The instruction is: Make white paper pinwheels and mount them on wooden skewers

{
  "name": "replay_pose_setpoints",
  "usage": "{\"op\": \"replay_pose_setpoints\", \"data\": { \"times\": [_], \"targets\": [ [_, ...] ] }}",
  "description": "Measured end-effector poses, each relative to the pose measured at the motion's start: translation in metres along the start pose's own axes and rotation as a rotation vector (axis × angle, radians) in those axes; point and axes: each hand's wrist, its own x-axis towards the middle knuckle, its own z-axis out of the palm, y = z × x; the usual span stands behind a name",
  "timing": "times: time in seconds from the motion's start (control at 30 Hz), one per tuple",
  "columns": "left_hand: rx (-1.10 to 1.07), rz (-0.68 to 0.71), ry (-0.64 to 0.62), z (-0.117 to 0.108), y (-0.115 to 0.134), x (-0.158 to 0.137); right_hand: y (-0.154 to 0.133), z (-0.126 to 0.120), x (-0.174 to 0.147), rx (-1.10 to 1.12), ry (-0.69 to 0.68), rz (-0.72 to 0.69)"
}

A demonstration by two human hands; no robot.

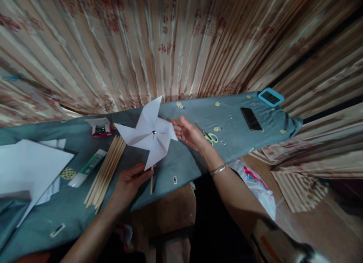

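Note:
A white paper pinwheel (146, 136) with a shiny metal pin at its centre stands over the cloth-covered table. Its thin wooden stick (151, 185) is gripped by my left hand (132, 181), just under the lowest blade. My right hand (188, 132) has its fingers stretched out, by the tip of the right blade; I cannot tell whether it touches the paper. Behind my right hand lie scissors (211, 138) with pale green handles. To the left of the pinwheel rests a bundle of wooden sticks (104, 174).
An open red box (101, 131) of small dark pieces sits behind the sticks. A glue tube (87, 168) and white paper sheets (31, 168) lie at the left. A phone (251, 119) and a blue-framed clock (270, 97) are at the right end, near the curtain (136, 47).

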Motion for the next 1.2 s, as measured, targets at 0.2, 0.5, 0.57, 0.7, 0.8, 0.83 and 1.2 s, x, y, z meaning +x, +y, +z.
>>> {"op": "replay_pose_setpoints", "data": {
  "times": [0.2, 0.5, 0.57, 0.7, 0.8, 0.83, 1.2],
  "targets": [
    [-0.042, -0.010, 0.012, -0.001, -0.005, 0.000, -0.002, -0.006, -0.007, 0.035, 0.062, -0.034],
    [-0.022, -0.010, 0.006, 0.000, -0.003, -0.001, -0.002, -0.009, -0.017, -0.036, 0.115, -0.049],
    [-0.022, -0.013, 0.017, 0.000, -0.003, -0.002, 0.000, -0.012, -0.017, -0.083, 0.140, -0.067],
    [-0.030, -0.026, 0.041, 0.002, -0.003, -0.001, 0.001, -0.015, -0.017, -0.161, 0.133, -0.082],
    [-0.065, -0.045, 0.046, 0.003, -0.004, 0.000, -0.001, -0.013, -0.019, -0.201, 0.100, -0.090],
    [-0.079, -0.053, 0.050, 0.003, -0.005, 0.000, -0.001, -0.012, -0.020, -0.206, 0.086, -0.089],
    [-0.086, -0.077, 0.094, 0.003, -0.008, 0.000, 0.003, -0.012, -0.025, -0.232, -0.016, -0.052]
  ]
}}
